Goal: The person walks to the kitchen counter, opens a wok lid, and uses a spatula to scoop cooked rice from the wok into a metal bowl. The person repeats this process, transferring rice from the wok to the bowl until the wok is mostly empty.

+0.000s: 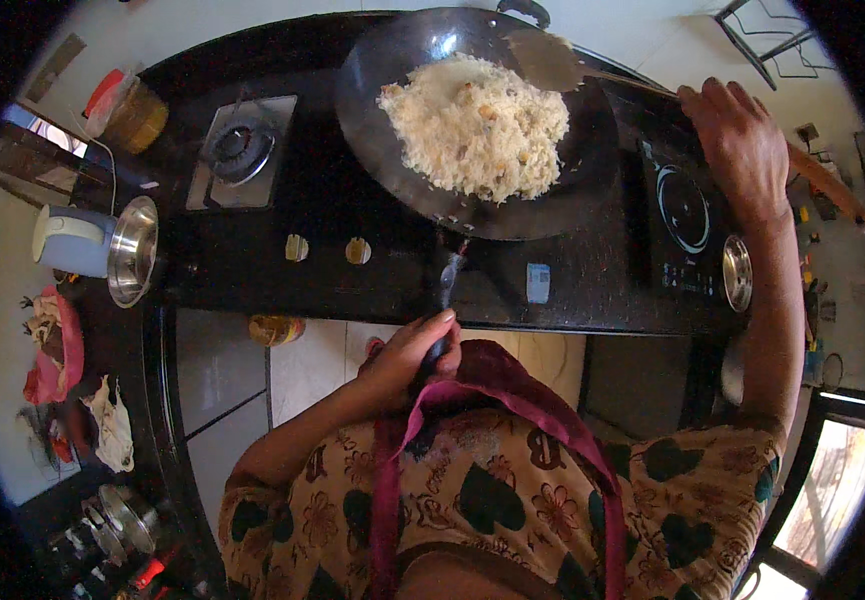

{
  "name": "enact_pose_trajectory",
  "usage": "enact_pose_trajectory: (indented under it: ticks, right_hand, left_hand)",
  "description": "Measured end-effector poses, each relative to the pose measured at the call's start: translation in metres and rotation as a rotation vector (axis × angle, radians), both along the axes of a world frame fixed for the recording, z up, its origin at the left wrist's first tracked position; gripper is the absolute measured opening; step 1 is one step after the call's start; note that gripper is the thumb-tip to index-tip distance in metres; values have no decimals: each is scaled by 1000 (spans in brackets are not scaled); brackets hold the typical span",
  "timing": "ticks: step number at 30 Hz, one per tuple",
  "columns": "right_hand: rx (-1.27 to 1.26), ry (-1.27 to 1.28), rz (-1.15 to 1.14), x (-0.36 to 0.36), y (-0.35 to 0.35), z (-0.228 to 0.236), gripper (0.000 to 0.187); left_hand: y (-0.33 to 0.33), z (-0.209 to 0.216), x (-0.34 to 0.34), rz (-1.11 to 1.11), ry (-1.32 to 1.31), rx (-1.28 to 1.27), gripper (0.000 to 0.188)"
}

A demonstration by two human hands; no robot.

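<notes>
Wok [377,75] sits on the black worktop [317,180], rice [482,130] heaped inside it. Right of the wok, the right hand [742,145] clasps a spatula [552,65]; on the wok's near side, the left hand [420,345] is wrapped around its handle [446,282].

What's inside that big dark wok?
The wok holds a mound of pale cooked rice, mixed with brownish bits too small to identify. The spatula blade reaches over its far right side. The wok's bottom beneath the rice is covered.
</notes>
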State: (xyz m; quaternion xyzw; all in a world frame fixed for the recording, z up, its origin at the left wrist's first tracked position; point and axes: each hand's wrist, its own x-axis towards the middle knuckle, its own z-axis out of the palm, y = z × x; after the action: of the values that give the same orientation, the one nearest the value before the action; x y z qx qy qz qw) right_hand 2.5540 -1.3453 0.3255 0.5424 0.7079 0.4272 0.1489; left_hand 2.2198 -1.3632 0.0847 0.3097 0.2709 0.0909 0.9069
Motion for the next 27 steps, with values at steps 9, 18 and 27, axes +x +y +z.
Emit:
enact_pose_trajectory:
  ticks: [9,18,27]
  right_hand:
    - [-205,56,-129,106,93,-5,9]
    - [-302,801,-242,149,144,-133,18]
    - [-10,480,175,74,60,-90,18]
  left_hand:
    - [1,9,-11,115,177,-117,43]
    - [0,32,8,275,327,-271,42]
    - [5,31,-5,124,202,-151,43]
